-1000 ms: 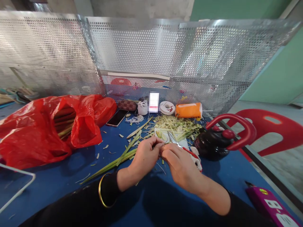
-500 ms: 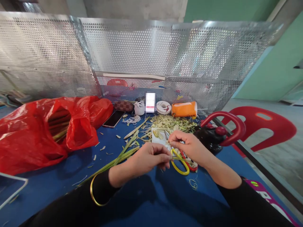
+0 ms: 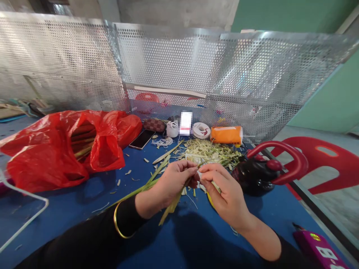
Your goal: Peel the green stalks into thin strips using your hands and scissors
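Note:
My left hand [image 3: 175, 183] is closed around a green plant stalk with a flat, pale leafy end [image 3: 171, 210] hanging below the palm. Close against it, my right hand [image 3: 228, 196] is pinched, its fingertips meeting the left ones near the stalk's upper end; what they grip is too small to make out. Under the right hand, a bit of the yellow scissors handle [image 3: 210, 200] shows, the rest hidden. Long green stalks [image 3: 151, 183] lie beside my left wrist. Behind both hands is a heap of plant trimmings [image 3: 211, 151], partly over a white sheet.
A red plastic bag [image 3: 53, 149] holding stalks lies left, near a phone [image 3: 142, 139]. White string [image 3: 172, 129], a ribbon roll [image 3: 201, 130] and an orange packet [image 3: 226, 134] line the back by a perforated metal screen [image 3: 174, 56]. A dark red-handled jug [image 3: 255, 175] stands right.
A stalk with a leafy end now hangs from my left hand. Both hands have risen slightly and come together, the right one covering most of the scissors. The view has shifted left.

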Tool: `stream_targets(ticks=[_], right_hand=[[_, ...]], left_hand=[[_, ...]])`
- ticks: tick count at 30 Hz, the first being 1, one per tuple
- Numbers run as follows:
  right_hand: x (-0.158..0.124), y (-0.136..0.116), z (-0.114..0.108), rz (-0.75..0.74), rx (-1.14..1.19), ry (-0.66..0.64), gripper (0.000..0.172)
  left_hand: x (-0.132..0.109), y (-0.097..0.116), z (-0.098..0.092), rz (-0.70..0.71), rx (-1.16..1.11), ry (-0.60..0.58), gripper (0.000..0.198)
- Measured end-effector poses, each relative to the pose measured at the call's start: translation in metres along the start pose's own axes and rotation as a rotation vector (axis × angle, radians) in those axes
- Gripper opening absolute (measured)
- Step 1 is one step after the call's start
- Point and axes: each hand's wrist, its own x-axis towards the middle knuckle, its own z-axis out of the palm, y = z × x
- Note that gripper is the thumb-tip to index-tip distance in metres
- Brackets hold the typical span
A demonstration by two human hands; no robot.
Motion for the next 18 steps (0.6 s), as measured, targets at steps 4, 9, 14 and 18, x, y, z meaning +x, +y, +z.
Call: stream_targets(ticks=[4, 9, 14, 18], right_hand=[[-0.002, -0.001, 0.005, 0.052, 0.156, -0.048, 0.014], [-0.004, -0.002, 0.008, 0.027, -0.057, -0.079, 0.019], [-0.008, -0.005, 0.012, -0.214, -0.306, -0.104, 0.022], [-0.010, 0.000, 0.016, -0.190, -0.305, -0.136, 0.022]], left_hand=[[-0.001, -0.004, 0.004, -0.021, 0.029, -0.015, 0.017], [0.000, -0.012, 0.005, 0.078, 0.204, 0.095, 0.014], [0.000, -0.023, 0.003, 0.168, 0.338, 0.139, 0.015], [0.004, -0.028, 0.000, 0.169, 0.349, 0.146, 0.015]])
